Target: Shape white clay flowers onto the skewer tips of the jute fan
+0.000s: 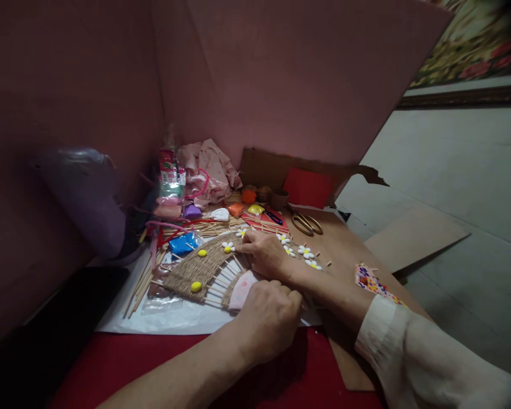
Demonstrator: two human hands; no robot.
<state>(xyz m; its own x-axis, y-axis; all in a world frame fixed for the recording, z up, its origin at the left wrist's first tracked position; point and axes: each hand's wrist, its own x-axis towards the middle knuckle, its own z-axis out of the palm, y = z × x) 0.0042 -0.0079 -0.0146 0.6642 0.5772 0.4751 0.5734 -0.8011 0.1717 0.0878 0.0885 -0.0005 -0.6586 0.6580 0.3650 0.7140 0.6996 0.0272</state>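
Note:
A fan-shaped piece woven from brown twine over thin sticks lies on white paper, with pink fabric at its inner end. Yellow ovals and white-petalled flowers with yellow centres dot the weave. My left hand is closed at the fabric end, its fingertips hidden. My right hand lies over the weave, wrist just beyond the left hand. Its index fingertip touches the white petals of one flower. The other fingers are curled, and anything inside them is hidden.
Gold-handled scissors lie on the brown board to the right. Behind the fan are loose sticks, a blue packet, a white packet and crumpled pink cloth. A purple object stands at left.

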